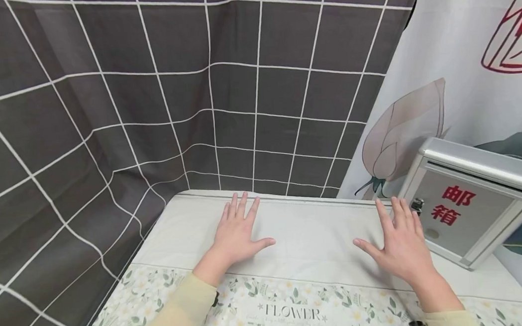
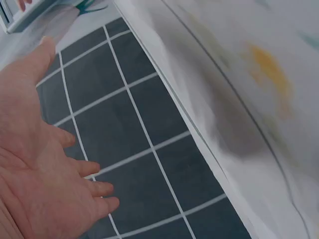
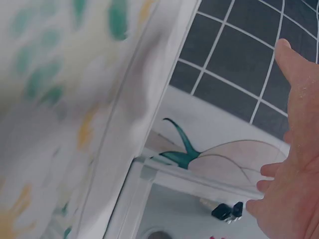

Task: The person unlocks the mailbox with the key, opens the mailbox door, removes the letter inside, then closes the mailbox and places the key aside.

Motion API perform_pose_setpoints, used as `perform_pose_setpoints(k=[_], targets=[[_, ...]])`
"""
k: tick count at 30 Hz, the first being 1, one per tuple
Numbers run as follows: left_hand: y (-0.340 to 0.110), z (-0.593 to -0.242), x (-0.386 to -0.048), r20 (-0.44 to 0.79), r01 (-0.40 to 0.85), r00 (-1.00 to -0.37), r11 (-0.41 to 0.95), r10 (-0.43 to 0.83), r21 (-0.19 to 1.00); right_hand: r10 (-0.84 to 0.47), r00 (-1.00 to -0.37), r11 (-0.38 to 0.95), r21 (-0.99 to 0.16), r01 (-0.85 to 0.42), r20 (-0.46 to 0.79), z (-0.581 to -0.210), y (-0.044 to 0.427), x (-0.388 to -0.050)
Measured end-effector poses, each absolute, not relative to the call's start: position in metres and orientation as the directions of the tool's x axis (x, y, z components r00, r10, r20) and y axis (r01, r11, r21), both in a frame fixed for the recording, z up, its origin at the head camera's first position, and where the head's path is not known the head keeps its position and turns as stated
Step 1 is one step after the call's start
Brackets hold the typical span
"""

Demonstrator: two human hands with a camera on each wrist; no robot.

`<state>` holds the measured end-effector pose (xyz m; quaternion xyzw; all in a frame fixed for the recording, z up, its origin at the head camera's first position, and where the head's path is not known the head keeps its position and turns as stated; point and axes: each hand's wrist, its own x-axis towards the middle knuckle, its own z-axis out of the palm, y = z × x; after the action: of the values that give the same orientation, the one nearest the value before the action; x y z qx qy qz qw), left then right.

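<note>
Fingers spread and palm down, my left hand (image 1: 238, 231) hovers over the white part of the flowered tablecloth (image 1: 310, 230). My right hand (image 1: 402, 246), also with fingers spread, is above the cloth farther right, beside a silver metal mailbox (image 1: 474, 205) with red characters on its front. Nothing is held in either hand. In the left wrist view the left hand (image 2: 55, 159) shows its palm, apart from the cloth. The right wrist view has the right hand (image 3: 299, 164) near the mailbox's black lock (image 3: 228, 211).
A dark grey curtain (image 1: 234, 90) with a white grid hangs behind and to the left of the table. At the right hangs a white curtain (image 1: 450, 36) with a leaf print and red drawing. The mailbox stands at the table's right side.
</note>
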<state>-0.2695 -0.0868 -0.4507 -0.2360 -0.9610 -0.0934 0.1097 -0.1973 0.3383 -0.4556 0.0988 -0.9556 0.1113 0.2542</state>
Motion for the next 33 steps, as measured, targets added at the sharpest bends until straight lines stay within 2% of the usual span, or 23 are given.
perform_pose_setpoints(k=[9, 20, 27, 33], targets=[[-0.044, -0.449, -0.274, 0.246, 0.535, -0.836, 0.828, 0.49, 0.167, -0.084, -0.818, 0.96, -0.175, -0.22, 0.57, -0.458, 0.363, -0.185], [0.018, -0.443, -0.281, 0.255, 0.598, -0.799, 0.763, 0.545, 0.244, 0.032, -0.815, 0.976, -0.195, -0.1, 0.578, -0.453, 0.403, -0.164], [0.061, -0.445, -0.284, 0.272, 0.629, -0.776, 0.727, 0.569, 0.276, 0.187, -0.796, 0.971, -0.232, 0.06, 0.576, -0.45, 0.424, -0.149], [0.088, -0.445, -0.288, 0.251, 0.613, -0.79, 0.705, 0.56, 0.356, 0.298, -0.763, 0.949, -0.263, 0.173, 0.573, -0.449, 0.435, -0.138]])
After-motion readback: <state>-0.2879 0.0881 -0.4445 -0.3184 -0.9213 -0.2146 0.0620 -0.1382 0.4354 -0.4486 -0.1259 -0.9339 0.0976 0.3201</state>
